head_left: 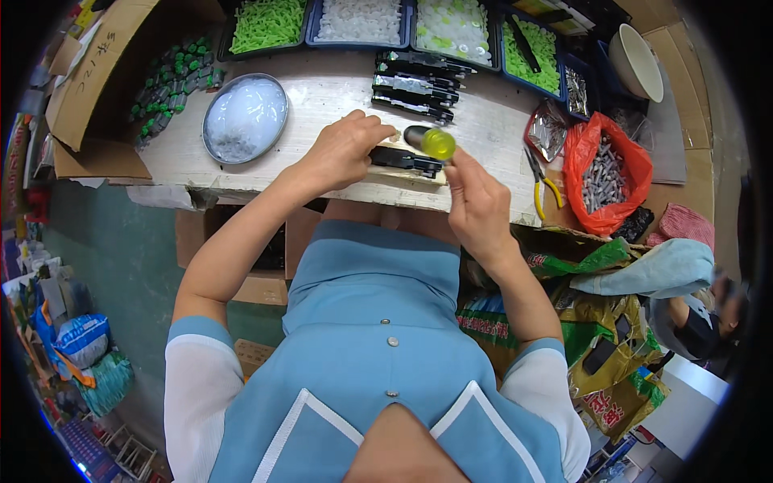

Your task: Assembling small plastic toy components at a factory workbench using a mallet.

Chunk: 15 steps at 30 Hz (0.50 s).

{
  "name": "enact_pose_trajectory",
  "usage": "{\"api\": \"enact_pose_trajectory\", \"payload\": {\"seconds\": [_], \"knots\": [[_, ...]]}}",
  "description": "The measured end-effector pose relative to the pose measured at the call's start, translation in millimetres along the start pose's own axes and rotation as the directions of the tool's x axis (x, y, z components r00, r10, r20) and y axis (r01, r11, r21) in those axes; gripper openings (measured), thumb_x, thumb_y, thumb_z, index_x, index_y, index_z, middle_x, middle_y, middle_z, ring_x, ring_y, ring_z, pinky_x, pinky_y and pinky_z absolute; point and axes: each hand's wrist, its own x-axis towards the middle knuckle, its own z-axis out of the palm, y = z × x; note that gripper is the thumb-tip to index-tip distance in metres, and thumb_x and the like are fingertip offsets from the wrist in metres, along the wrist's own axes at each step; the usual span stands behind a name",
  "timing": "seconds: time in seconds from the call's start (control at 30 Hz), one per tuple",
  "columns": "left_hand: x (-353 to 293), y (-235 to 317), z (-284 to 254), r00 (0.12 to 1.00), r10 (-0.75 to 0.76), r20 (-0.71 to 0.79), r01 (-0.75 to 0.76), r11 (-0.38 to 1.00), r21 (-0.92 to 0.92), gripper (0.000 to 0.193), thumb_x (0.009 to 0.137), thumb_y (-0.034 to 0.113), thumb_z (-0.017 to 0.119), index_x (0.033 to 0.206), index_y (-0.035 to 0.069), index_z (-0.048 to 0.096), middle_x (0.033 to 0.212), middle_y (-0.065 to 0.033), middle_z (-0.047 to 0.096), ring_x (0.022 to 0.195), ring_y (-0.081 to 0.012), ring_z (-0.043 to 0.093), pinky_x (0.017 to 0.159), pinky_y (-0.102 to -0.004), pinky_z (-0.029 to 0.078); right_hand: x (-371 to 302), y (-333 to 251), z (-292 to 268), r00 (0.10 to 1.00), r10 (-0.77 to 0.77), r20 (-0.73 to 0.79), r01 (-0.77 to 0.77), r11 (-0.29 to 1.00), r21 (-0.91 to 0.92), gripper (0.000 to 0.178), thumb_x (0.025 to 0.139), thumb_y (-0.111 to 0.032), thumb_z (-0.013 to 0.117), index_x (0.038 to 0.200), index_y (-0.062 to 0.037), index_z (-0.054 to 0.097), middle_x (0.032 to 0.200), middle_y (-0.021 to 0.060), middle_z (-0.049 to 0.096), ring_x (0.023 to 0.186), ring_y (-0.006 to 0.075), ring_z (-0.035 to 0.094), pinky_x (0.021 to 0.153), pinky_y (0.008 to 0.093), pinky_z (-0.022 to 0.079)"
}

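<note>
Right hand (481, 197) grips mallet (435, 144), yellow-ended head near black part (403, 159) on table (326, 88). Left hand (348, 153) curled at part's left end; cannot tell whether it grips anything.

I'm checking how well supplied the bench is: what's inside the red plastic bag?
Inside the red plastic bag is a heap of small grey cylindrical pieces. Only the top of the heap shows; whatever lies beneath is covered.

Bright, even light is recorded on the worktable (322, 84); its front edge is bowed by the lens. Glare is noted on the round dish (279, 125), shadow inside the cardboard box (97, 76). Corners are blacked out; the far-right rim is blurred.
</note>
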Motion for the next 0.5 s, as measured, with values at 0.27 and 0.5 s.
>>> {"api": "enact_pose_trajectory", "payload": {"seconds": [0.27, 0.5], "knots": [[-15.1, 1.8, 17.3, 0.973, -0.106, -0.204, 0.076, 0.986, -0.148, 0.060, 0.061, -0.009, 0.060, 0.119, 0.006, 0.049, 0.090, -0.0101, 0.059, 0.084, -0.0275, 0.051, 0.073, -0.0368, 0.046, 20.1, -7.7, 5.2, 0.950, 0.166, 0.264, -0.171, 0.985, -0.004, 0.014, 0.090, -0.020, 0.046, 0.091, -0.0066, 0.050, 0.070, 0.0168, 0.061, 0.062, 0.0375, 0.059, 0.053, 0.0455, 0.045], [-28.3, 10.8, 31.6, 0.872, 0.013, -0.490, 0.028, 0.997, 0.076, 0.044, 0.066, -0.004, 0.058, 0.110, 0.004, 0.054, 0.087, -0.0065, 0.057, 0.080, -0.0247, 0.050, 0.075, -0.0361, 0.037, 44.2, 11.3, 18.3, 0.816, 0.237, 0.528, -0.170, 0.970, -0.172, 0.021, 0.091, -0.024, 0.045, 0.089, -0.0041, 0.051, 0.066, 0.0230, 0.059, 0.066, 0.0421, 0.057, 0.060, 0.0494, 0.043]]}}
